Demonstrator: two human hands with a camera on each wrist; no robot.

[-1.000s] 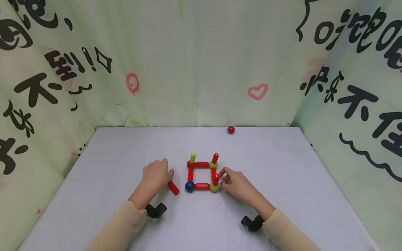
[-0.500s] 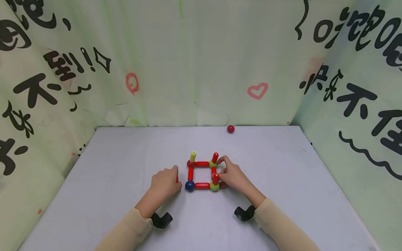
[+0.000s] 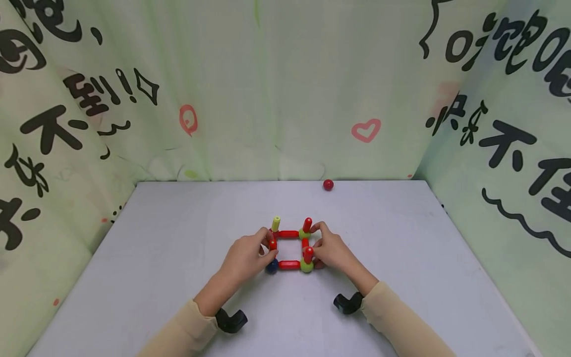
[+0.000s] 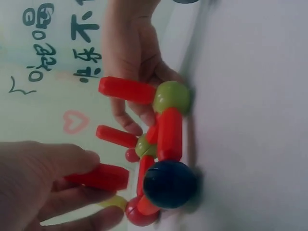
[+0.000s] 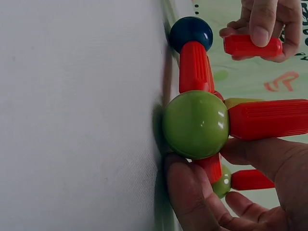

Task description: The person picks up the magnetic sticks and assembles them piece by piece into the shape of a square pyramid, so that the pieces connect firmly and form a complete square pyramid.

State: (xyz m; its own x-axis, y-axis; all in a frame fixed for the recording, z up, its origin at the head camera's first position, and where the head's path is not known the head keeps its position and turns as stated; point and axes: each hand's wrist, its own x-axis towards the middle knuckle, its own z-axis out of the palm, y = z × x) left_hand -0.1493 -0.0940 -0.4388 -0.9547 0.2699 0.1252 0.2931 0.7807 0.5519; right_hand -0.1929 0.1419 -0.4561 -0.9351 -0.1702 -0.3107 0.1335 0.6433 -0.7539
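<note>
A square of red building rods lies on the table, joined at the corners by balls. Its front-left corner is a blue ball [image 4: 171, 184]. A green ball [image 5: 196, 124] forms the front-right corner, another green ball [image 3: 305, 234] the back-right, and a red ball [image 4: 142, 211] the back-left. Red rods stand up from both green balls, and a yellow-green rod [image 3: 276, 223] from the red one. My left hand [image 3: 247, 255] pinches a loose red rod [image 4: 103, 177] just above the blue ball, apart from it. My right hand [image 3: 333, 255] grips the square's right side rod [image 5: 210, 168] beside the front green ball.
A separate red ball [image 3: 328, 185] sits at the table's back edge. Printed curtains [image 3: 276, 89] enclose the white table [image 3: 187, 213] at the back and sides. A black wrist device [image 3: 231, 321] is on the left wrist, another [image 3: 348, 303] on the right.
My left hand has picked up the loose red rod from the table and carried it right, over the blue ball. My right hand has settled around the square's right side.
</note>
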